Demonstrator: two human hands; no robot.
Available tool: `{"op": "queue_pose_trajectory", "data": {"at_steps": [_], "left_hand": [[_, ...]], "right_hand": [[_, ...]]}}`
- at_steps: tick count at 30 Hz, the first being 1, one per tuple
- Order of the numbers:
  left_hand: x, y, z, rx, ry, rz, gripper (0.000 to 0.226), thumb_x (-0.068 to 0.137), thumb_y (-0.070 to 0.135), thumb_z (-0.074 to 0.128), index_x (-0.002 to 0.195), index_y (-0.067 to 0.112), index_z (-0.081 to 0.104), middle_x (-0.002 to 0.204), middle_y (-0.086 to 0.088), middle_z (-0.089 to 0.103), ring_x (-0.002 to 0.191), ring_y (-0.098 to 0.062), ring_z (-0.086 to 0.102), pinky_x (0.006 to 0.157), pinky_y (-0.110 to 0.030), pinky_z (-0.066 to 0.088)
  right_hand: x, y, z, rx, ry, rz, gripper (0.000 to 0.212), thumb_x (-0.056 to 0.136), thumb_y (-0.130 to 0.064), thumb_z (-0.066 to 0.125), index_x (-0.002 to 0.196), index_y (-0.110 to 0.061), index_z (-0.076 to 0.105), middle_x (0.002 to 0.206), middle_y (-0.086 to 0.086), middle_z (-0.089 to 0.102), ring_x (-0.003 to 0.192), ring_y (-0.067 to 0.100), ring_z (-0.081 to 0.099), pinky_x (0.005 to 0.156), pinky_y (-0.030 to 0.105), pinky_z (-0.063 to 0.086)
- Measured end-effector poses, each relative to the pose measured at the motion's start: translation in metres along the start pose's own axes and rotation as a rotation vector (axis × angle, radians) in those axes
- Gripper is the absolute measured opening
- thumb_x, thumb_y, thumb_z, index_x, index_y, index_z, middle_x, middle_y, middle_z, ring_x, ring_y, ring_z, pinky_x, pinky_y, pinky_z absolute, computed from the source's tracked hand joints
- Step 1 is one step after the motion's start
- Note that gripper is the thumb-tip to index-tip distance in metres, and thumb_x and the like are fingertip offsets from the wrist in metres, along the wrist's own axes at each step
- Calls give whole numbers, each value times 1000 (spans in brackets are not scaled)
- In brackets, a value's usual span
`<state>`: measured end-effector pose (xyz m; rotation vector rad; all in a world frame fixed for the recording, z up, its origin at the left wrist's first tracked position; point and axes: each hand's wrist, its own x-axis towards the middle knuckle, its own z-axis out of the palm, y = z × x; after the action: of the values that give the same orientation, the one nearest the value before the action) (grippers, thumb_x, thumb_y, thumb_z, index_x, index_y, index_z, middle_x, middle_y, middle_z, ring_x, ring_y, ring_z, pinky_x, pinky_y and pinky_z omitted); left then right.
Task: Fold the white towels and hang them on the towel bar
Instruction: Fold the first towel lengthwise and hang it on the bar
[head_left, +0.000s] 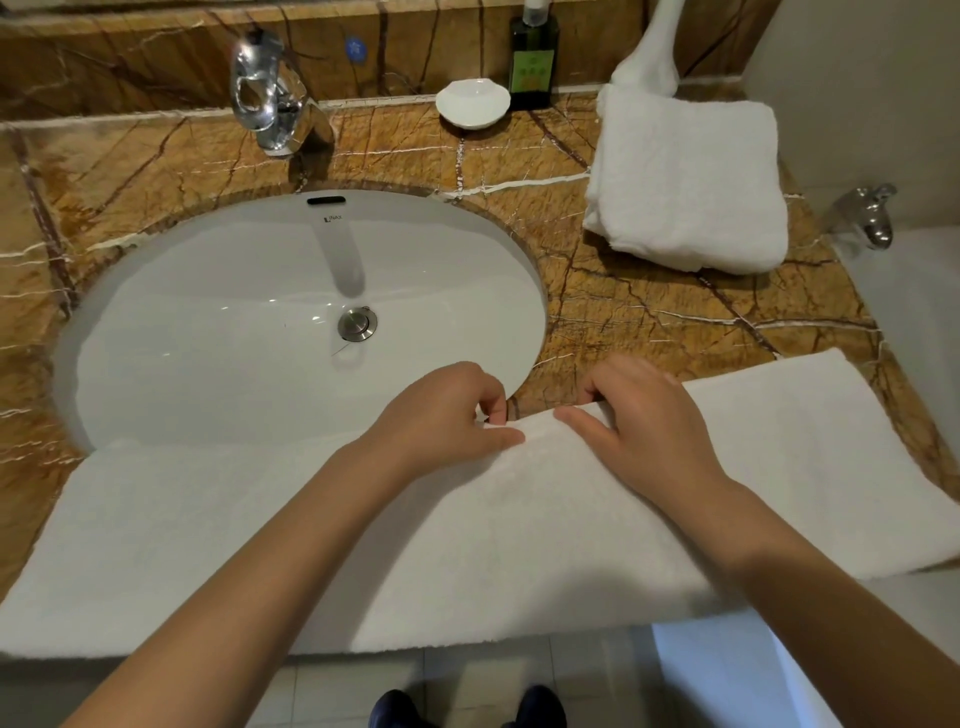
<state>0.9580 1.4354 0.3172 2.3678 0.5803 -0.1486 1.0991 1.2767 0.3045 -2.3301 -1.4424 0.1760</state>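
A long white towel (249, 545) lies folded lengthwise along the front edge of the brown marble counter (649, 306), overlapping the near rim of the sink. My left hand (447, 415) pinches the towel's far edge near its middle, thumb on top and fingers curled under. My right hand (639, 415) sits close beside it, curling its fingers over that same far edge with the thumb on top. A second white towel (685, 182) lies folded at the counter's back right. No towel bar is in view.
An oval white sink (249, 312) with a chrome faucet (270, 98) fills the left. A white soap dish (471, 103) and a green bottle (534, 60) stand at the back. Another towel (652, 52) hangs at the back right; a bathtub tap (870, 215) is at the right.
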Motion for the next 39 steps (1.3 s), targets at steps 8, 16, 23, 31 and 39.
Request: {"op": "queue_pose_trajectory", "data": {"at_steps": [8,16,23,31,39], "left_hand": [[-3,5,2,301,111,41,24,89,41,57,84,17,53,82,-1,60,77,-22,51,60,-34,41],[-11,10,17,632,463,134,31,71,24,82,65,12,54,36,-3,42,32,-24,34,51,-22,21],[-10,5,13,569,475,131,37,81,37,72,65,10,53,41,-6,48,37,-27,39,54,-28,35],[-107,-16,38,415,334,-133,52,94,46,30,134,18,50,142,-8,48,132,-29,43,109,-45,32],[-158,-31,52,416,211,-219,60,96,53,17,149,25,29,155,-10,26,141,-30,27,111,-47,20]], "right_hand": [[-3,0,-10,47,-94,-38,14,85,-38,62,83,-25,56,90,-9,54,89,14,49,77,33,35],[-35,-33,8,-59,3,70,33,95,-31,46,125,-21,55,134,2,51,130,22,41,108,38,27],[-61,-9,3,-288,-244,165,71,83,-73,-10,146,-41,-19,159,-2,-15,145,19,-19,118,49,-6],[-64,9,-8,-299,-253,174,71,82,-74,-8,145,-44,-18,159,-5,-15,145,14,-21,119,48,-4],[-64,7,-15,-238,-244,167,71,87,-70,4,151,-38,3,161,-1,0,147,14,-11,118,50,-1]]}}
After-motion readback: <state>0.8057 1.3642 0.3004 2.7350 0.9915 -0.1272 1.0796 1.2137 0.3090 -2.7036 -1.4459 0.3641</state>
